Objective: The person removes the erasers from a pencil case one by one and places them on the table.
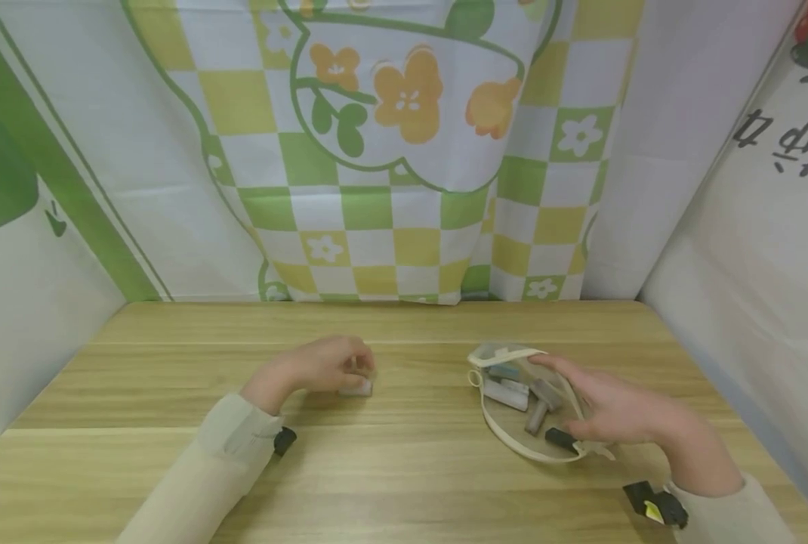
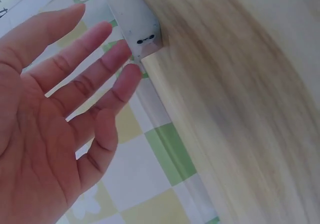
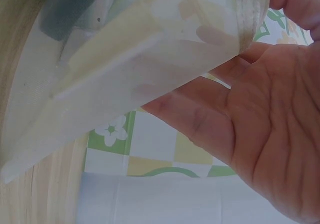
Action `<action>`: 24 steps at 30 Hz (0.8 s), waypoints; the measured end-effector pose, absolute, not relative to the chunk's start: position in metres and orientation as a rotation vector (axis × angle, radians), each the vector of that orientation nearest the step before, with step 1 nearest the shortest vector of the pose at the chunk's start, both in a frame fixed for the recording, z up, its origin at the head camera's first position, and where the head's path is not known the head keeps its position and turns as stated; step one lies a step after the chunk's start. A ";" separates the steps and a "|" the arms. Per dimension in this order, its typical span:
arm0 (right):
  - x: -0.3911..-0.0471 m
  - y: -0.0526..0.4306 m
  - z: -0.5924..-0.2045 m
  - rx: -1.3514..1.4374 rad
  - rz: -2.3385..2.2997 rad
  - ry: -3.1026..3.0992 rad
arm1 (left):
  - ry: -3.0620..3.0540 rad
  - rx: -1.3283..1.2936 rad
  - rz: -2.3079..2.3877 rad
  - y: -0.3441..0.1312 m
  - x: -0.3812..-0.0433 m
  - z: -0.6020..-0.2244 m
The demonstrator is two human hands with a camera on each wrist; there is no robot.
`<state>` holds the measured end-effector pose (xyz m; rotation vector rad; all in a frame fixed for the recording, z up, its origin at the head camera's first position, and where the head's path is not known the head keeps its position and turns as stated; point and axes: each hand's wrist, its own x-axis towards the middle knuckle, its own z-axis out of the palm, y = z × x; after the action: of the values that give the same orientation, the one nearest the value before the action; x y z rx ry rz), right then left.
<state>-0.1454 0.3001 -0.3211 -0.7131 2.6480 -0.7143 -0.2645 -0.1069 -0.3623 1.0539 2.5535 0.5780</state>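
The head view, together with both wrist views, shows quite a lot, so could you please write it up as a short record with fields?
Left hand: left hand, fingers spread in the wrist view, beside the block; contact unclear
Block: small white block with two joined black dots
Right hand: right hand, gripping the pouch's edge
Pouch: translucent pouch with cream trim, open
Contents: several small pieces, white, grey, bluish and dark
Surface: light wood-grain tabletop
Backdrop: green, yellow and white checked cloth
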 end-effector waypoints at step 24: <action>-0.145 0.301 -0.321 -0.682 -0.735 2.629 | 2.638 1.424 0.613 -0.088 -0.254 -0.361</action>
<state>-0.1450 0.3014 -0.3214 -0.6824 2.6285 -0.7354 -0.2542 -0.0876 -0.3608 1.4238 2.6376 0.6126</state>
